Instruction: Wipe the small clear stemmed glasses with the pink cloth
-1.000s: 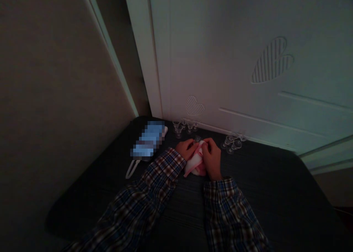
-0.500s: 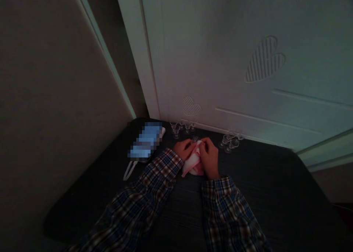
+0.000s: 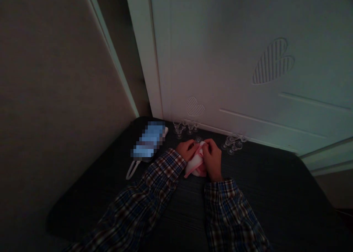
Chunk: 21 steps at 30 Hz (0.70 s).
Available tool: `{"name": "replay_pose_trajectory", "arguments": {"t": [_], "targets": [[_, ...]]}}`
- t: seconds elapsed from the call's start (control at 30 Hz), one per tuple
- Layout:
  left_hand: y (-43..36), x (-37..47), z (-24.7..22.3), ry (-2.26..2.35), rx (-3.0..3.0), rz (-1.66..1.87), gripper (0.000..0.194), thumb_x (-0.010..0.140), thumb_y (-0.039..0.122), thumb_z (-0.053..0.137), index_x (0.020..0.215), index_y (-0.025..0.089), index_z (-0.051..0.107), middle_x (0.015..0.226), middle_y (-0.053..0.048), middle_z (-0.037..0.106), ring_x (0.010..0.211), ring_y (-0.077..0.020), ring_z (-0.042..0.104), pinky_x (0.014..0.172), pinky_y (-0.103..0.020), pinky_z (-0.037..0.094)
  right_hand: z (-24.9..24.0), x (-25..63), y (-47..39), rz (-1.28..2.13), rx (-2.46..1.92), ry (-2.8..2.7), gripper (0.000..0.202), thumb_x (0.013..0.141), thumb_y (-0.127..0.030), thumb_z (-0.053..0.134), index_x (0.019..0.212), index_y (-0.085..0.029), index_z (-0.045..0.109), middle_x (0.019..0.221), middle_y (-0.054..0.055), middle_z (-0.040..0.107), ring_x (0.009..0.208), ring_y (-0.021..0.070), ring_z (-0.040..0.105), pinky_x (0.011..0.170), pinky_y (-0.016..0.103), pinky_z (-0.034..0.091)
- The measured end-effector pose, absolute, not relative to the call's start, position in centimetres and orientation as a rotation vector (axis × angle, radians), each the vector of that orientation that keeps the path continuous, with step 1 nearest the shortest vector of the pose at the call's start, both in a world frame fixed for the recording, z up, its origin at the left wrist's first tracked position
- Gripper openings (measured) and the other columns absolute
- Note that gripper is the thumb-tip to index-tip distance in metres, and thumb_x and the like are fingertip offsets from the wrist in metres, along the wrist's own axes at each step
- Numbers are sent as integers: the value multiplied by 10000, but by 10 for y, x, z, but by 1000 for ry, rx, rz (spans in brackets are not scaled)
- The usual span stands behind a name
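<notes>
A pink and white cloth (image 3: 196,164) hangs bunched between my two hands, its lower end near the dark tabletop. My right hand (image 3: 213,158) is closed on the cloth's upper right part. My left hand (image 3: 186,150) has its fingers bent around a small clear glass (image 3: 198,139), whose rim shows just beyond the cloth. The cloth and fingers cover most of that glass. Behind my left hand stand several small clear stemmed glasses (image 3: 179,130). Another group of small glasses (image 3: 231,145) is to the right of my right hand.
A phone (image 3: 150,139) with a lit, blurred screen lies at the left on the dark table (image 3: 264,185), a white cable (image 3: 132,170) looping from its near end. A white panel (image 3: 234,60) with heart reliefs rises behind the table, and a brown wall stands at the left.
The whole view has shifted slightly, so everything appears a little further right. Both hands keep their hold, with hardly any movement relative to the table.
</notes>
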<state>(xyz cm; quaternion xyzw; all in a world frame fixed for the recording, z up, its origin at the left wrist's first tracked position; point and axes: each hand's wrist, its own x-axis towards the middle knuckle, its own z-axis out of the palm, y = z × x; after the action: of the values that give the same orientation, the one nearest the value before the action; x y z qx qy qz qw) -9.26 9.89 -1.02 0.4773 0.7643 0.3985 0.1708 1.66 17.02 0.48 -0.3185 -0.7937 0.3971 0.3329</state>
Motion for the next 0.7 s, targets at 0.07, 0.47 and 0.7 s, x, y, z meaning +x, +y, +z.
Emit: {"name": "replay_pose_trajectory", "arguments": {"t": [0.07,0.47,0.7], "targets": [[99,-92,-10,2179,1343,1121,370,818,438,340,757,163,579,672,-4,592,625,-115,524,565,-218,345,5,17,170,1033,-826,-2076,227,798,-289,344,759,-171,534,655,-23,528,606,104,472,566,211,325],[100,-94,-16,2143,1375,1162,371,823,446,329,800,166,571,720,-7,604,656,-118,535,592,-216,371,3,16,171,1055,-851,-2085,240,792,-302,344,753,-173,543,641,-24,538,596,105,475,542,208,319],[98,-93,-12,2147,1366,1168,375,811,467,345,755,164,559,697,-4,590,635,-114,521,574,-213,370,0,15,172,1080,-852,-2128,224,774,-296,359,748,-178,548,666,-20,568,600,104,486,548,207,326]]}}
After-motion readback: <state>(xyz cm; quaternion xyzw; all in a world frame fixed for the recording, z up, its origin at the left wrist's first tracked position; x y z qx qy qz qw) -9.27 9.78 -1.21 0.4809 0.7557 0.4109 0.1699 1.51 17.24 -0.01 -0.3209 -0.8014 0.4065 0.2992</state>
